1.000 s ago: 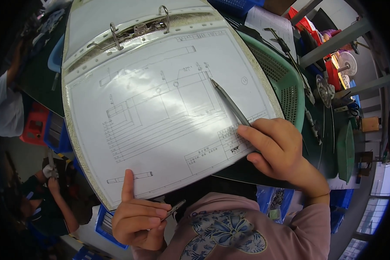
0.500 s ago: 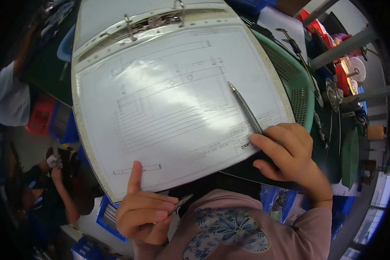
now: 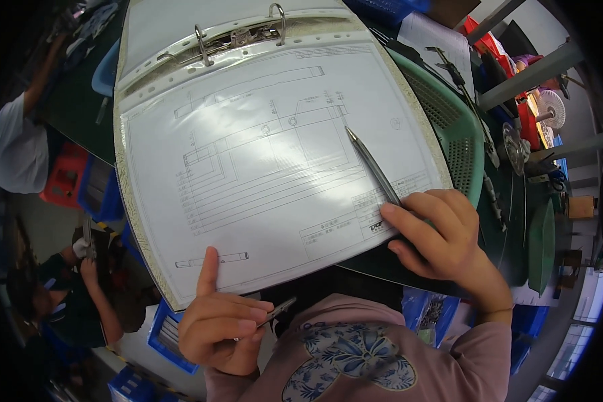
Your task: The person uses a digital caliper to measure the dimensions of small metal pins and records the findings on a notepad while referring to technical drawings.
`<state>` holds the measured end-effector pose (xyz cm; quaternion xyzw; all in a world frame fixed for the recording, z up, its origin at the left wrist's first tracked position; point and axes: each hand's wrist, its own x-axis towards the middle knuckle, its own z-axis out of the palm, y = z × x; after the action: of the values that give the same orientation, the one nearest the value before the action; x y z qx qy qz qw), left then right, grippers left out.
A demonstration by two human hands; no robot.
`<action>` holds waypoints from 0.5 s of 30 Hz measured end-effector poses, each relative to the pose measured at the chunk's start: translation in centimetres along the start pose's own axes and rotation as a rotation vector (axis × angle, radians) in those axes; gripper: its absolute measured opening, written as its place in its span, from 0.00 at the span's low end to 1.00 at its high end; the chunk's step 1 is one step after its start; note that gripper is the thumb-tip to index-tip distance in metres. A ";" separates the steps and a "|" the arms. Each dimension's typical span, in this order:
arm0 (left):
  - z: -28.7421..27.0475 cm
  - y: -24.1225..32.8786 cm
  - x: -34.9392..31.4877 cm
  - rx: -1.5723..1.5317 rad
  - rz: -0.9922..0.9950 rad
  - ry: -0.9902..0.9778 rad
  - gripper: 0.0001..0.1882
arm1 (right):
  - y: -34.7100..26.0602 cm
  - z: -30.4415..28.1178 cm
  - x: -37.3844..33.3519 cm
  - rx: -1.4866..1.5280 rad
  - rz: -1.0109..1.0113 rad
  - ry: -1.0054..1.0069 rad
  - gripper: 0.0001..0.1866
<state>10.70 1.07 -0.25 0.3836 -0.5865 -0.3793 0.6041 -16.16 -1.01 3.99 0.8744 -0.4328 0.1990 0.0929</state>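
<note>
A ring binder (image 3: 138, 201) lies open in front of me, with a line drawing in a clear plastic sleeve (image 3: 275, 231) facing up. My left hand (image 3: 221, 328) is at its near left corner, index finger stretched onto the small bar drawing near the bottom edge. Between the thumb and other fingers of that hand is a small slim metal piece (image 3: 283, 309), partly covered. My right hand (image 3: 442, 231), at the near right edge, grips a grey pen (image 3: 375, 169). The pen's tip points at the right end of the middle drawing; whether it touches the sleeve I cannot tell.
Right of the binder stands a green perforated basket (image 3: 465, 151), with a caliper (image 3: 449, 67) beyond it. Blue bins (image 3: 422, 311) are below the table's near edge. At the left, one person's white sleeve (image 3: 20, 141) shows, and another person's hands (image 3: 86, 258) lower down.
My right hand and the pen have shifted slightly left. The binder has moved very little in view, and the drawing's lines look sharper. My left hand stays nearly in place.
</note>
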 end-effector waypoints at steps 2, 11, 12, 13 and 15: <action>0.0 -0.1 0.0 0.000 0.004 0.001 0.08 | 0.2 0.0 0.1 0.039 0.022 0.006 0.19; 0.0 -0.1 0.2 0.004 -0.001 0.001 0.08 | 1.3 0.2 0.7 0.081 0.023 0.030 0.20; -0.1 -0.1 0.2 0.008 -0.001 -0.001 0.08 | 1.4 0.2 0.7 0.082 0.020 0.031 0.20; -0.1 -0.1 0.2 0.007 -0.003 -0.001 0.09 | 1.4 0.2 0.6 0.082 0.021 0.028 0.20; -0.1 -0.1 0.1 0.007 -0.006 0.001 0.09 | 1.4 0.1 0.6 0.084 0.023 0.022 0.20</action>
<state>10.79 0.89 -0.29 0.3875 -0.5866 -0.3789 0.6019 -16.88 -2.33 4.10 0.8703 -0.4327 0.2278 0.0585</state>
